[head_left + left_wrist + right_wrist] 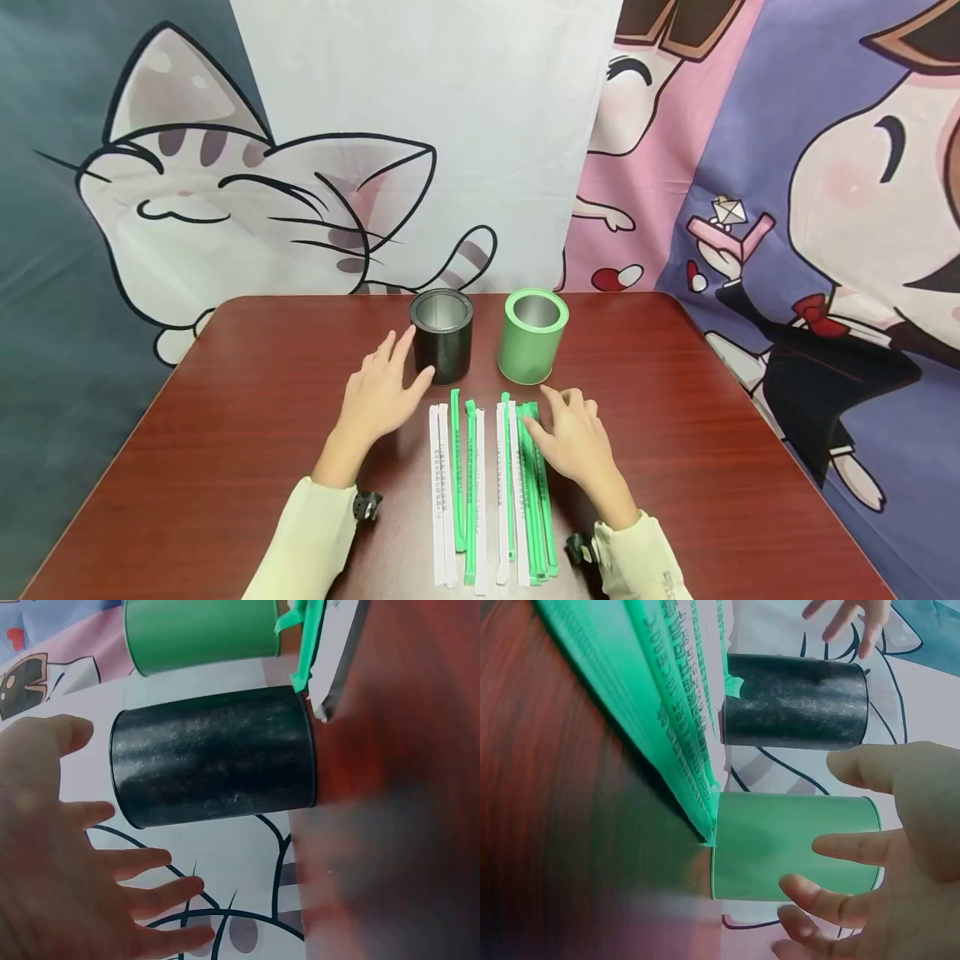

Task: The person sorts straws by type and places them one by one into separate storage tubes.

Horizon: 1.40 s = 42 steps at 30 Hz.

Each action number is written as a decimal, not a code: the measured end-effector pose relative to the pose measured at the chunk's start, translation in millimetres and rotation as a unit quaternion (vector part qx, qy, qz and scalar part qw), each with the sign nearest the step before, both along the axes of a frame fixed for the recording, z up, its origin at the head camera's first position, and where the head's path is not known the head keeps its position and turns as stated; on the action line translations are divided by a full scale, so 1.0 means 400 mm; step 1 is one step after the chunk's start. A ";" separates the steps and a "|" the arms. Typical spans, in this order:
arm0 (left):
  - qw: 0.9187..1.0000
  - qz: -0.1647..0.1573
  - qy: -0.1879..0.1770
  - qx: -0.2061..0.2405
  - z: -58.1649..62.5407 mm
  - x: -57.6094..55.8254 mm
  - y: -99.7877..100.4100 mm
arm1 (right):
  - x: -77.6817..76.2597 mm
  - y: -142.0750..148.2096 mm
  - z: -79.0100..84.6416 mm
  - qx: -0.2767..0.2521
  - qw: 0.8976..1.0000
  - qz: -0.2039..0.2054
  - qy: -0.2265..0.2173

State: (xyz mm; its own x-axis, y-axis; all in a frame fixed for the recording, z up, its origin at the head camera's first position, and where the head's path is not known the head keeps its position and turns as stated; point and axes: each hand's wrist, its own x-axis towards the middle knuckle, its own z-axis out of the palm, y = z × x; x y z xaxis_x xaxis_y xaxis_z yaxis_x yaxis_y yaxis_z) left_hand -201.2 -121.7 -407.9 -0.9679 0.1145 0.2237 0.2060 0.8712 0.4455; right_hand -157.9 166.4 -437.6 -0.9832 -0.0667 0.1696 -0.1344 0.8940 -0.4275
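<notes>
Hovering above the reddish-brown worktop (712,467), both hands were free of any hold. The left hand (378,392) was wide, its fingers apart and its thumb out to the side, just beside the black can (442,354). The right hand (576,437) was also unclosed, its fingers lightly bent, just in front of the green can (525,354) and near the upper ends of the packets on that side.

The two cans stood upright near the far edge, side by side with a gap between them, each showing a grey interior. In front of them, between the hands, lay long thin white packets (437,500) and green packets (471,500), roughly parallel in two groups and printed with small dark characters. Pale sleeves (303,533) covered the forearms. Behind the worktop hung a backdrop (525,125) with a cartoon cat (180,242).
</notes>
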 end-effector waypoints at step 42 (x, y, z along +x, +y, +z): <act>0.956 0.000 -0.061 0.286 -0.027 -0.177 0.060 | -0.026 0.024 -0.042 -0.036 0.979 -0.040 -0.198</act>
